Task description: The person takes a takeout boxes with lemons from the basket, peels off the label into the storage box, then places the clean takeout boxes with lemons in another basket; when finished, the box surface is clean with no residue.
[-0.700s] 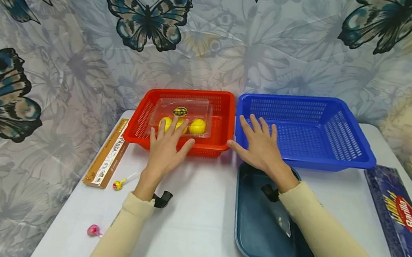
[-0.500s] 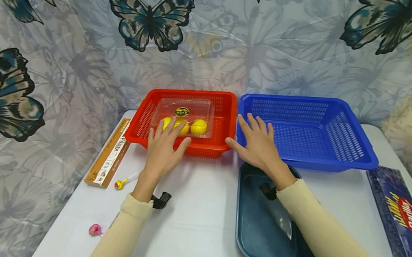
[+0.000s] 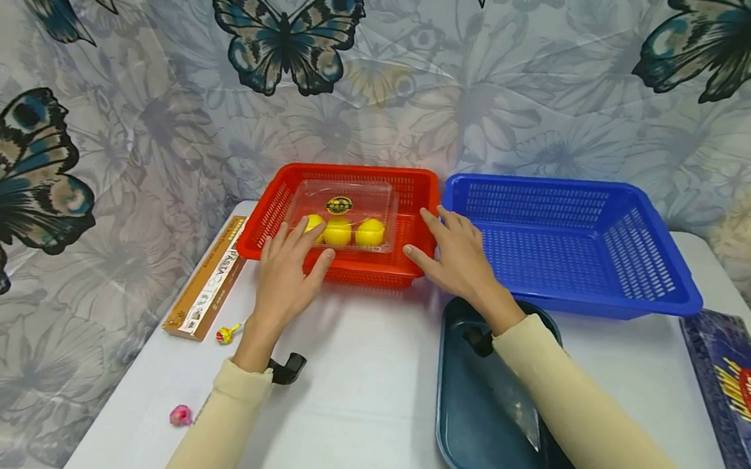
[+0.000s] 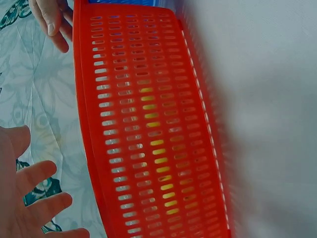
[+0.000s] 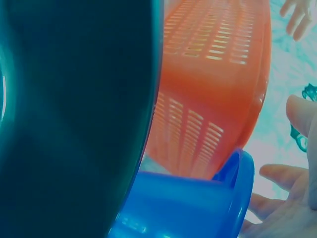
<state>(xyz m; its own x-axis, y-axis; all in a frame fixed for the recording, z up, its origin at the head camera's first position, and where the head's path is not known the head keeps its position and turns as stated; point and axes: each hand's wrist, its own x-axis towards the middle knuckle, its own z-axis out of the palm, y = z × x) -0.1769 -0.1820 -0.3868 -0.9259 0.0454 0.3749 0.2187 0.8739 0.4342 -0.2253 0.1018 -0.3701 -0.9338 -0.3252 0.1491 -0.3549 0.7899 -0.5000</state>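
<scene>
inside the red basket lies a clear box of yellow balls; left hand and right hand hover spread, empty. a one-sided grip could tip it, rolling the balls.

On the tabletop's left lie a brown pasta box, a yellow lollipop and a pink sweet; far right, a blue spaghetti pack. The dark tray holds what looks like a knife, partly hidden from me. Butterfly-printed cloth hangs behind.

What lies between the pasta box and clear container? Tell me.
The left wall of the red basket, partly overlapped by the left hand, in the head view.
</scene>
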